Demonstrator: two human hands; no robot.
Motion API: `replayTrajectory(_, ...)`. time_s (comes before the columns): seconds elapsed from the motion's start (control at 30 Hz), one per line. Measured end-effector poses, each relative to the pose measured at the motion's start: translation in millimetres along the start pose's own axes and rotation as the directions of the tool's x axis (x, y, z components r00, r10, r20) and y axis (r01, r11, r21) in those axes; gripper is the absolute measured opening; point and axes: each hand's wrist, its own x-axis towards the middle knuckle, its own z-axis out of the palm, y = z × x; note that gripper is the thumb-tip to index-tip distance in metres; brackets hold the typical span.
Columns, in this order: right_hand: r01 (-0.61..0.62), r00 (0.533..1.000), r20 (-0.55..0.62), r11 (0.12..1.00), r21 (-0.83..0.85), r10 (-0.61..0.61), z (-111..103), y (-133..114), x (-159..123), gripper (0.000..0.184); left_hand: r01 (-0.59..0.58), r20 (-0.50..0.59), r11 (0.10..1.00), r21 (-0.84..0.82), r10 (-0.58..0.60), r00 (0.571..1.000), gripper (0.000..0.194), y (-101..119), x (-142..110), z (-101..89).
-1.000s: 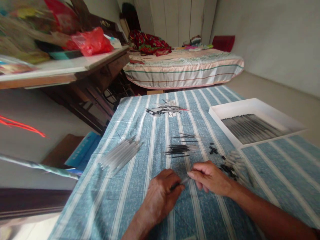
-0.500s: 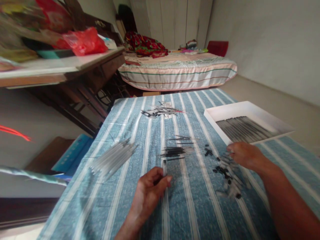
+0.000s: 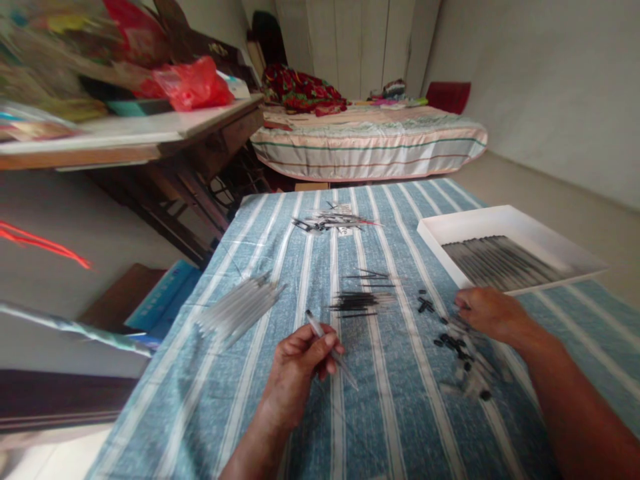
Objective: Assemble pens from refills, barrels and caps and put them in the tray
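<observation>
My left hand (image 3: 303, 360) pinches a clear pen (image 3: 333, 352) between thumb and fingers, its dark end up and to the left, its narrow end down and to the right. Beyond that hand lie a bundle of dark pen refills (image 3: 355, 302) and a few loose refills (image 3: 370, 275). To its left rests a row of clear pen barrels (image 3: 243, 303). My right hand (image 3: 495, 315) is closed over the far edge of a heap of clear pen caps (image 3: 473, 377) and small black plugs (image 3: 453, 345); what its fingertips hold is hidden.
Behind my right hand stands a white open box (image 3: 465, 227) with a row of assembled pens (image 3: 500, 260) inside. More pen parts (image 3: 333, 221) lie at the far end of the striped cloth (image 3: 280, 413). A cluttered desk (image 3: 175, 137) and a bed (image 3: 370, 140) stand beyond.
My left hand has tilted the pen from roughly upright in view to a slant, and more of it shows. My right hand stays by the caps. The view has shifted slightly left.
</observation>
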Motion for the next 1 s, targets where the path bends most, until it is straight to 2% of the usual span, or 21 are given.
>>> replayTrajectory(0.3,0.128,0.973,-0.204,0.989,0.072,-0.111,6,-27,-2,0.025,-0.005,-0.003,0.994,-0.111,0.005,1.0,0.021,-4,4,-2.9)
replayTrajectory(0.53,0.125,0.978,-0.168,0.992,0.02,-0.12,15,-44,-2,0.024,-0.006,-0.03,0.98,-0.199,0.0,1.0,0.02,-4,3,-3.2)
replayTrajectory(0.83,0.068,0.989,-0.139,0.994,0.086,-0.056,13,-40,-2,0.015,-0.017,-0.04,0.972,-0.235,0.008,0.999,0.02,-6,3,-3.3)
replayTrajectory(1.0,0.108,0.983,-0.162,0.982,0.152,-0.083,19,-33,3,0.016,-0.022,-0.032,0.968,-0.248,0.015,0.999,0.021,-7,5,-3.2)
